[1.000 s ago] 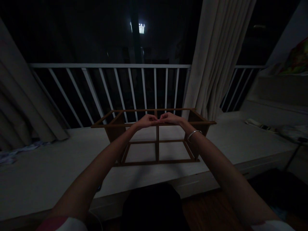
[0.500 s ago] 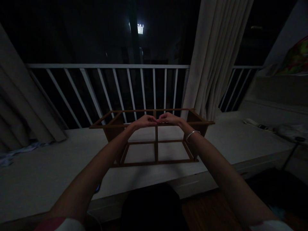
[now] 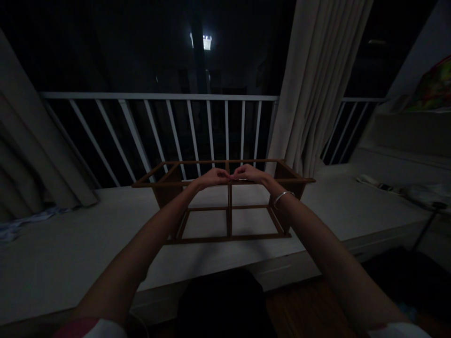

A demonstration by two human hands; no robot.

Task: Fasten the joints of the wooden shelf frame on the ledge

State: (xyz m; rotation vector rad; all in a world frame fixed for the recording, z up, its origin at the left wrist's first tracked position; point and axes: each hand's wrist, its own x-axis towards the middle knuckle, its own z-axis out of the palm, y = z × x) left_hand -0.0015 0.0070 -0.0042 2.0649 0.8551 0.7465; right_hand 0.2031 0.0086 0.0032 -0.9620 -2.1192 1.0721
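A brown wooden frame with upright dividers and thin rails stands on a pale ledge. Both my hands meet over the middle of its upper front rail. My left hand has its fingers curled and the tips pressed together near the centre post. My right hand, above a silver bangle on the wrist, is pinched in the same way, fingertips touching or almost touching those of the left. Whatever lies between the fingertips is too small and dark to make out.
The pale ledge runs along the window below a white railing. Beige curtains hang at left and right. Crumpled cloth lies at far left. A dark strap-like item rests on the right side.
Both hands keep their pinched pose over the front rail. The view shifts very slightly, and a dark object by my left forearm is now hidden behind it.
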